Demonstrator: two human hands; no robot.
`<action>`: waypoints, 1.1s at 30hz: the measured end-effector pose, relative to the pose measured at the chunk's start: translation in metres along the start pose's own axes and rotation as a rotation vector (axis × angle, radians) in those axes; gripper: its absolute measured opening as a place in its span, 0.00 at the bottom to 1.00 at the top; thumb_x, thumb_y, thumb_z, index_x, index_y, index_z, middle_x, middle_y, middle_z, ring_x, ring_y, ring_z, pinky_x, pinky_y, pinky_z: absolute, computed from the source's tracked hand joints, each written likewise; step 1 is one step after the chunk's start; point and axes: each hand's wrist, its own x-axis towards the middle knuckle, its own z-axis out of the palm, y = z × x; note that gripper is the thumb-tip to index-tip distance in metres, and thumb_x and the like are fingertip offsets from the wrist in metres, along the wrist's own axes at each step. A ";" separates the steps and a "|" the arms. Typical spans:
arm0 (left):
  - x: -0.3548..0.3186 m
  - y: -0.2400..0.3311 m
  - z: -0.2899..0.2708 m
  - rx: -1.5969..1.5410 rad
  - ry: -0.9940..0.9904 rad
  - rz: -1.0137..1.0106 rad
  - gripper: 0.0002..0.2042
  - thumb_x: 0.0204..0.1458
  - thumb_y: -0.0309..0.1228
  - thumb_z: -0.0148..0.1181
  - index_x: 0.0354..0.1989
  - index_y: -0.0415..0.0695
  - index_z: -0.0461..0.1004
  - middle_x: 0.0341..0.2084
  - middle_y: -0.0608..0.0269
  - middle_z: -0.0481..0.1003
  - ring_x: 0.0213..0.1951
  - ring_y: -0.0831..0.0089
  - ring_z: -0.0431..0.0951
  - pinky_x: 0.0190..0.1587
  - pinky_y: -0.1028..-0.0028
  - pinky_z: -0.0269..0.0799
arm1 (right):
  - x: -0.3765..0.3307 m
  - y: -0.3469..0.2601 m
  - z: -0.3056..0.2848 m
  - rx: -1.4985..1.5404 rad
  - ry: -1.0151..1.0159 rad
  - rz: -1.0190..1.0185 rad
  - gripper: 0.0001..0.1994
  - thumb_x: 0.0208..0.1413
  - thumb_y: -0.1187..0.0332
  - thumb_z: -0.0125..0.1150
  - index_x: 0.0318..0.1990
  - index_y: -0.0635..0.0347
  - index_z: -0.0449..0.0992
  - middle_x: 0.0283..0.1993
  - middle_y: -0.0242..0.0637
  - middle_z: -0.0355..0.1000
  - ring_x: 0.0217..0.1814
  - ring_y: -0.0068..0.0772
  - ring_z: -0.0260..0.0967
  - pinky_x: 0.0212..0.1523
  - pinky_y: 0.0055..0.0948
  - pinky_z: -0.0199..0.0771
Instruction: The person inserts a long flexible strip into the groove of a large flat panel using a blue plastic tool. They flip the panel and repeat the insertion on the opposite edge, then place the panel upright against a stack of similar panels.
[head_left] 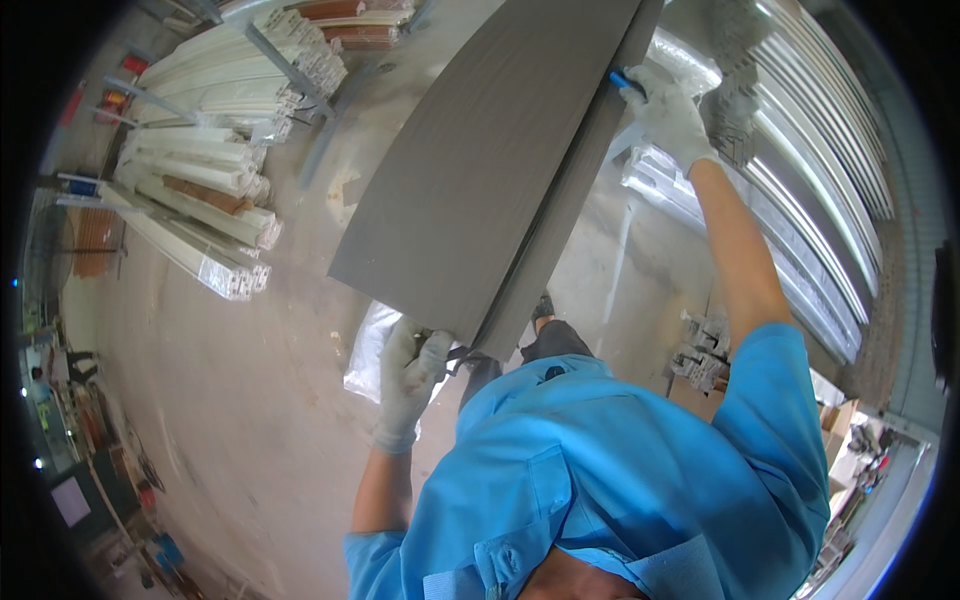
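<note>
With right hand [668, 112], gripping blue thing [619, 79] by gray board [480, 170]; with left hand [406, 380], can't tell. Likely working edge; hold board steady next.

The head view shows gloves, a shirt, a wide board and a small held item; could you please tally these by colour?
White: 2 (left fabric glove, right fabric glove)
Blue: 2 (collared shirt, small held item)
Grey: 1 (wide flat board)
Total: 5

The long dark-grey panel [500, 160] at twelve o'clock looks matt, finely streaked. The blue short-sleeved shirt [590, 440] at five o'clock is matt cloth; the grey concrete-like floor [215, 330] at nine o'clock shines faintly.
</note>
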 end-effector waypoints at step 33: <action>-0.016 -0.019 0.002 0.688 0.018 0.596 0.10 0.60 0.34 0.64 0.40 0.39 0.81 0.44 0.44 0.77 0.39 0.58 0.78 0.41 0.64 0.72 | -0.253 -0.183 -0.027 0.224 -0.013 0.153 0.19 0.63 0.58 0.60 0.59 0.47 0.76 0.44 0.45 0.81 0.46 0.55 0.78 0.47 0.46 0.78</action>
